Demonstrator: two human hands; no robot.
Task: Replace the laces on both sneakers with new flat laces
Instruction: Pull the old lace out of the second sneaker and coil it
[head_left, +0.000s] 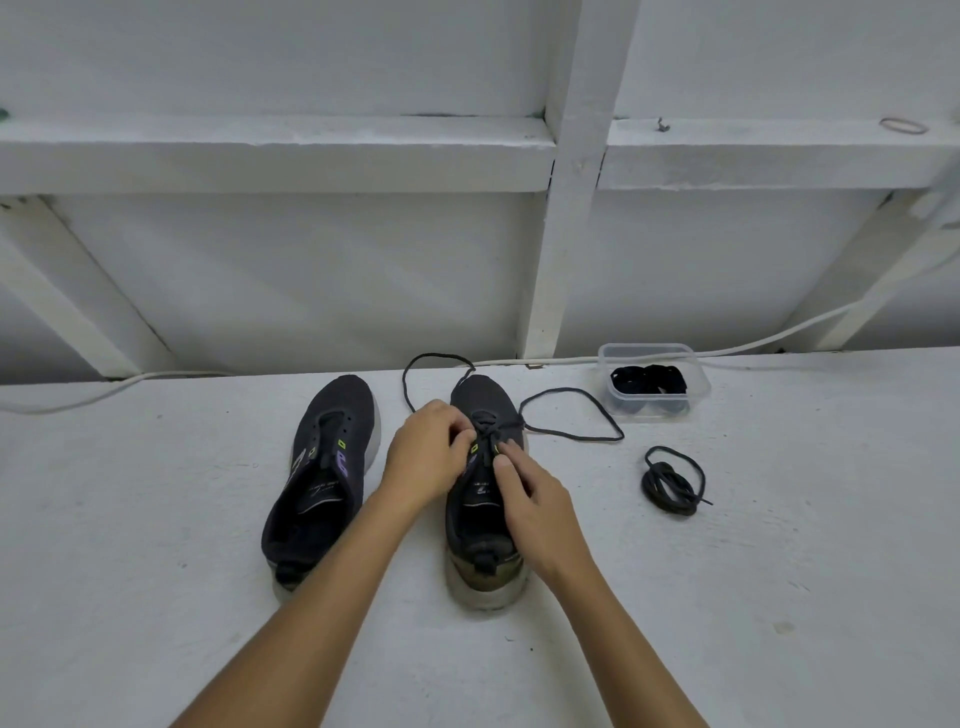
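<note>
On the white surface the left sneaker stands laceless, its round lace coiled aside, while both hands — left hand, right hand — pinch the half-loosened lace on the right sneaker; the new flat laces wait untouched in the clear tub — relacing seemingly all ahead.

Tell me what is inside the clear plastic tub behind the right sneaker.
The clear plastic tub holds a bundle of black flat laces, coiled together. It has no lid on. How many laces there are, and anything beneath the bundle, cannot be made out.
</note>
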